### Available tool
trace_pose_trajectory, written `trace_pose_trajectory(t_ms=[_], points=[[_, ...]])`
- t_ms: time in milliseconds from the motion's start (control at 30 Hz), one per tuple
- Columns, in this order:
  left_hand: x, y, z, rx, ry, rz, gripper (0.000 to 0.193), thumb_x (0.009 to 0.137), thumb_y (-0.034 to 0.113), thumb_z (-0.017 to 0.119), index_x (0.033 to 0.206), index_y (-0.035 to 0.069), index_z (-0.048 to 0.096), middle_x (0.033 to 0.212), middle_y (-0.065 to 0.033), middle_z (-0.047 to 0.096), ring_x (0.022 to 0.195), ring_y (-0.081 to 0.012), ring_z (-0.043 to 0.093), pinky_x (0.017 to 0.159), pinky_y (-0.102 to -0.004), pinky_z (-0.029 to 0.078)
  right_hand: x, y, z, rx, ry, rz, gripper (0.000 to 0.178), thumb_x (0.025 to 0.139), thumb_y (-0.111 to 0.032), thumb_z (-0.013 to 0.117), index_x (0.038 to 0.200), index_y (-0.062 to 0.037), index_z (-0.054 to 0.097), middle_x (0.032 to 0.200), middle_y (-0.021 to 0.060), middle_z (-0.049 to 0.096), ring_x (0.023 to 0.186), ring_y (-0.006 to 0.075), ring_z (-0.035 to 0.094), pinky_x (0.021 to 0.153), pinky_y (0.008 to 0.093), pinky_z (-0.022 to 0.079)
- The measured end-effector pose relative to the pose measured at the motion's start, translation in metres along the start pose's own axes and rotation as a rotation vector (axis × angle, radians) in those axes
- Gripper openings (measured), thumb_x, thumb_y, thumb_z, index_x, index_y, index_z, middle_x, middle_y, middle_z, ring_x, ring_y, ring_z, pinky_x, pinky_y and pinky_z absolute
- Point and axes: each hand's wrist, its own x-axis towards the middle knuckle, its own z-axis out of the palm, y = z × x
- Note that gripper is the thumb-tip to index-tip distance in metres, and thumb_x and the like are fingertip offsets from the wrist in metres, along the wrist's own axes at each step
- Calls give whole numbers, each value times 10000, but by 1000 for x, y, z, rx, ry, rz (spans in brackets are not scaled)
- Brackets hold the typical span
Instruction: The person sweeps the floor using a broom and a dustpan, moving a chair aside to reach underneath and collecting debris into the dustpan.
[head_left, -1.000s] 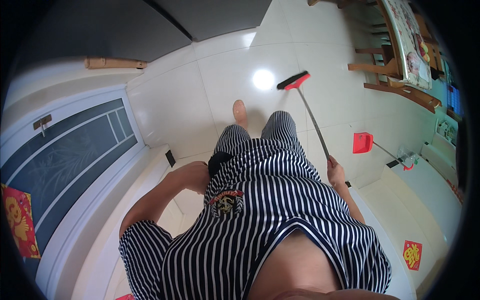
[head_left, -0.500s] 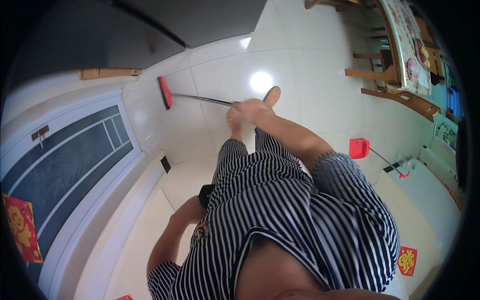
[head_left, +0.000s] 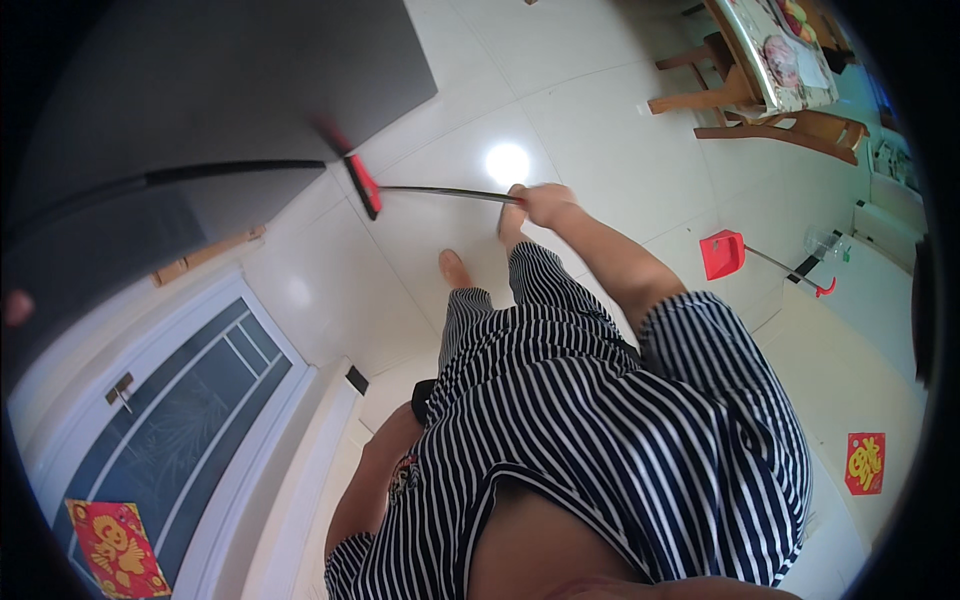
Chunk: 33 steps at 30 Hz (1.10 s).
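My right hand (head_left: pixel 548 203) is closed around the thin grey handle of a broom (head_left: pixel 452 192). The handle stretches to the left, ending in a red head with dark bristles that rests on the pale tiled floor by the corner of a dark grey cabinet (head_left: pixel 270 80). My left arm (head_left: pixel 378 462) hangs bent at my side. A black item (head_left: pixel 422 398) is at its wrist end, against my striped clothes, and the fingers of that hand are hidden.
A red long-handled dustpan (head_left: pixel 722 255) is on the right, near a clear plastic bottle (head_left: pixel 826 243). Wooden chairs (head_left: pixel 715 98) and a covered table (head_left: pixel 765 65) stand at the upper right. A white-framed door (head_left: pixel 190 400) is at the left.
The broom head has shifted along the floor to the cabinet's corner. My right hand has moved slightly right with the handle. My feet have stepped, and the view has turned and moved forward.
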Motion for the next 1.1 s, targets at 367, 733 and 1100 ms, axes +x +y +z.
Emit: trace_pose_trajectory(t_ms=[367, 733, 1100], points=[[12, 208, -73, 540, -140, 330, 341, 768, 198, 636, 1079, 56, 630, 1044, -209, 642, 1005, -388, 581, 855, -406, 480, -199, 161, -3, 335, 106, 526, 350, 955, -355, 455, 1279, -271, 554, 1034, 155, 673, 964, 331, 642, 842, 449, 507], [18, 204, -84, 541, -76, 276, 391, 764, 166, 654, 1120, 16, 596, 1079, -231, 632, 1036, -391, 579, 874, -395, 471, -191, 131, -44, 293, 246, 370, 330, 961, -344, 464, 1260, -249, 566, 890, 183, 684, 844, 350, 661, 771, 460, 523], [7, 223, -87, 447, -101, 111, 485, 841, 256, 617, 1268, 40, 535, 1207, -206, 610, 1151, -315, 566, 955, -349, 437, -213, 121, -85, 310, 241, 418, 321, 958, -331, 472, 1227, -197, 584, 880, 165, 688, 829, 343, 662, 760, 457, 519]])
